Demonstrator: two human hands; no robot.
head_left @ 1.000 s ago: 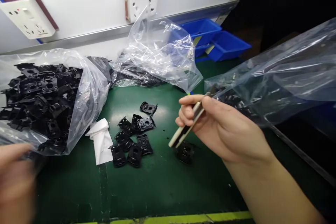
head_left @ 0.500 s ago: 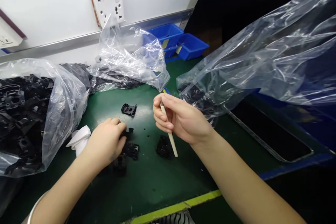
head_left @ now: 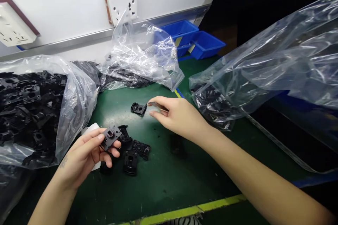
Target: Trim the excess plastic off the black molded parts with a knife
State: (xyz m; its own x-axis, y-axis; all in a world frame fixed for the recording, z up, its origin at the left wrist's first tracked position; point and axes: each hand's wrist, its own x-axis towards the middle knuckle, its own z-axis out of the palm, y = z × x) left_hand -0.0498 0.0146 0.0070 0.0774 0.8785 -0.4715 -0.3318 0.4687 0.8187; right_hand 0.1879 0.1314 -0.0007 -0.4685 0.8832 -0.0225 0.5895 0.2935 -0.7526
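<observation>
My left hand [head_left: 92, 147] is closed on a black plastic part [head_left: 111, 136], its flat face with a round raised ring turned up. My right hand [head_left: 171, 112] grips a thin tool [head_left: 156, 104], mostly hidden in the fingers, whose tip is beside another black part [head_left: 138, 108] lying on the green table [head_left: 163, 182]. Below and right of my left hand lie several more black parts, among them one with a dark oblong opening [head_left: 130, 162] and one with a small round ring [head_left: 142, 148].
A clear bag of black parts [head_left: 31, 105] stands at the left, another clear bag [head_left: 142, 52] at the back. Blue bins [head_left: 207, 44] sit behind. At the right are a large clear bag [head_left: 253, 63] and a dark flat tray [head_left: 287, 137]. White paper [head_left: 95, 165] is under my left hand.
My left hand has lifted a black part and turned palm up. My right hand has swung round, its tool now pointing left towards the lone part. The whole view has shifted slightly.
</observation>
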